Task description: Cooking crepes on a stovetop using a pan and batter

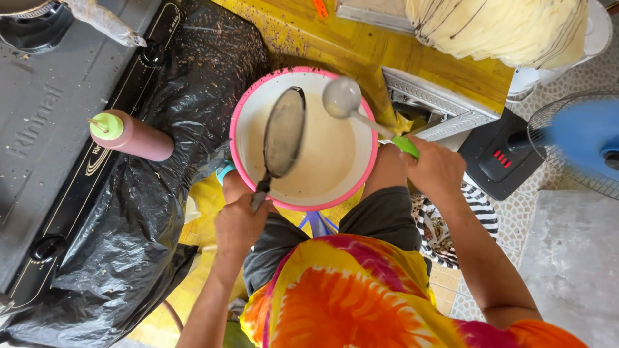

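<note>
pan (284, 132) is being gripped by left hand (237, 222) w/ ladle (342, 98) clenched in right hand (437, 169) at 3 o'clock; batter bowl (244, 109) is being kept under, pan prob best tilted slow.

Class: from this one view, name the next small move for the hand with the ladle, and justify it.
Probably lower the ladle into the batter: the right hand holds it above the pink-rimmed bowl, while the left hand holds a pan tilted over it.

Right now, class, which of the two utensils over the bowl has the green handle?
The round ladle in the right hand, with a green handle. The flat pan in the left hand has a dark one.
</note>
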